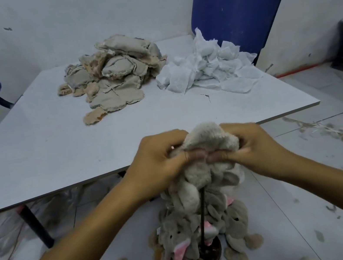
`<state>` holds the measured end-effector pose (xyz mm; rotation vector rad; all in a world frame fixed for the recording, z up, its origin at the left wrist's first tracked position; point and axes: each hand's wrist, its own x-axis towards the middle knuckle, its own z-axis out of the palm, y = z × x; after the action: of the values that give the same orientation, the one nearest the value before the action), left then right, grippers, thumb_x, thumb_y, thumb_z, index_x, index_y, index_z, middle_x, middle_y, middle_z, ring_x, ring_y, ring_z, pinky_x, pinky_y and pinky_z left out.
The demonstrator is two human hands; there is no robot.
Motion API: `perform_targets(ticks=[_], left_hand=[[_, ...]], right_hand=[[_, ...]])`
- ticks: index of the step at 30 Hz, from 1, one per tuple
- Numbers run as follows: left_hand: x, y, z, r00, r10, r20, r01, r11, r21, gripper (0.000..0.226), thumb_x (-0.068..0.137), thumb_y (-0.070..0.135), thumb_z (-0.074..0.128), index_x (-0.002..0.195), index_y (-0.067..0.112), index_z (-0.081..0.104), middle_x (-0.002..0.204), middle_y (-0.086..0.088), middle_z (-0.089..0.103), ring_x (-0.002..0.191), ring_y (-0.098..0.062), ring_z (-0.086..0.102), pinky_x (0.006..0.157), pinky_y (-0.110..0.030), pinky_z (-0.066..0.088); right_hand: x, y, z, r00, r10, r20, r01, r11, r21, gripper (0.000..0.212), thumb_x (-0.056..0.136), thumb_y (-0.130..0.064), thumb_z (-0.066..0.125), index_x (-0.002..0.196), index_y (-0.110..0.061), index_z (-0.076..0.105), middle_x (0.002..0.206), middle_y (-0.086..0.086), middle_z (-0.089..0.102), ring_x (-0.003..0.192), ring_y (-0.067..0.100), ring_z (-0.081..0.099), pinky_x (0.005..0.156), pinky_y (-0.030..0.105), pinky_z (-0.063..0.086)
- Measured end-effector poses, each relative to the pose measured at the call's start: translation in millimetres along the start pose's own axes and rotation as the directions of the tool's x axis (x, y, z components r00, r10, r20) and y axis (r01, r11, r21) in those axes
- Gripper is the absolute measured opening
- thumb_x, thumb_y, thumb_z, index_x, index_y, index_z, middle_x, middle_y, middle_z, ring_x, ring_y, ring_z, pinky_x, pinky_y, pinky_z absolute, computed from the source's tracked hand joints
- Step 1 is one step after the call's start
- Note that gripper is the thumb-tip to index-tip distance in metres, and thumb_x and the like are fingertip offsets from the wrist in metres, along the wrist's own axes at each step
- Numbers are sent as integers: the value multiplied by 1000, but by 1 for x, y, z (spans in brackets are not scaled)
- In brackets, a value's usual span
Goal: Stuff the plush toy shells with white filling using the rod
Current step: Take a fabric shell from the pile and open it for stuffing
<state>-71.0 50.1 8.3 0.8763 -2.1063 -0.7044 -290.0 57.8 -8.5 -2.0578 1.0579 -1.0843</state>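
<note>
White walls and two blue chairs (241,0) framed a tabletop (41,139) bearing flat shells (110,76) and white filling (205,66). Nearer, both hands, left (159,159) and right (253,145), had fingers clenched on a plush shell (209,139) capping the upright rod (203,211), directly beneath them.

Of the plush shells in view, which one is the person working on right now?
The grey plush shell gripped by both the left hand and right hand atop the upright rod; the others lie loose around the rod's base or heaped on the table.
</note>
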Motion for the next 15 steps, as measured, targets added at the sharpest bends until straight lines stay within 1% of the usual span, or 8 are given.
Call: perform_targets(ticks=[2, 3, 4, 6, 8, 11, 13, 15], left_hand=[[4, 0, -8, 992, -9, -122, -14, 983, -185, 10, 82, 7, 70, 89, 7, 77, 82, 1, 73, 79, -9, 67, 68, -31, 55], [5, -1, -11, 990, -53, -128, 20, 968, -251, 13, 80, 8, 72, 90, 12, 78, 85, 5, 75, 82, -8, 68, 71, -32, 58], [5, -3, -13, 991, -94, -100, 67, 967, -246, 12, 78, 10, 75, 89, 16, 80, 85, 6, 76, 81, -7, 69, 73, -35, 59], [2, -9, -12, 988, -153, 21, 154, 987, -37, 10, 77, 8, 82, 80, 17, 78, 81, 0, 76, 76, -9, 66, 72, -43, 58], [-1, -9, -9, 976, -184, 119, 176, 981, 77, 14, 78, 9, 82, 87, 18, 75, 87, 1, 75, 83, -11, 68, 76, -41, 56], [4, -4, -15, 976, -189, 105, 195, 980, -49, 37, 74, 27, 86, 106, 36, 68, 102, 11, 71, 99, -3, 66, 85, -25, 53], [8, 3, -18, 989, -150, 19, 151, 987, -58, 30, 73, 29, 83, 100, 32, 71, 94, 12, 71, 91, -3, 66, 80, -21, 52], [9, 8, -17, 993, -98, -68, 89, 989, -121, 19, 74, 24, 81, 91, 23, 72, 87, 12, 72, 83, -5, 67, 76, -22, 52]], right_hand=[[6, -13, -7, 981, -100, -169, 116, 989, 88, 22, 75, -27, 83, 91, -20, 70, 86, -13, 69, 78, 1, 64, 68, 19, 51], [9, -19, -9, 962, -156, -226, 172, 983, 57, 26, 75, -28, 83, 96, -22, 68, 91, -16, 68, 82, 0, 64, 71, 16, 50], [11, -23, -9, 950, -201, -239, 205, 979, -6, 31, 75, -31, 83, 100, -23, 67, 95, -17, 67, 87, -1, 64, 74, 13, 49], [11, -24, 0, 970, -196, -142, 183, 978, -97, 38, 74, -33, 84, 106, -26, 65, 100, -20, 66, 92, 1, 64, 77, 12, 48], [6, -17, 13, 997, -67, -34, 65, 995, -73, 42, 72, -34, 85, 109, -27, 65, 100, -16, 69, 93, 3, 66, 79, 20, 50], [-2, -4, 22, 995, 97, -14, -97, 995, 8, 52, 67, -44, 84, 113, -32, 62, 98, -14, 71, 92, 5, 66, 81, 33, 55], [-3, -1, 17, 995, 99, 21, -98, 995, -20, 51, 68, -47, 87, 110, -37, 60, 95, -18, 69, 88, 3, 65, 75, 27, 54], [-1, -2, 11, 998, 51, -25, -50, 998, 36, 42, 69, -46, 83, 103, -35, 62, 92, -18, 69, 83, 1, 65, 70, 20, 52]])
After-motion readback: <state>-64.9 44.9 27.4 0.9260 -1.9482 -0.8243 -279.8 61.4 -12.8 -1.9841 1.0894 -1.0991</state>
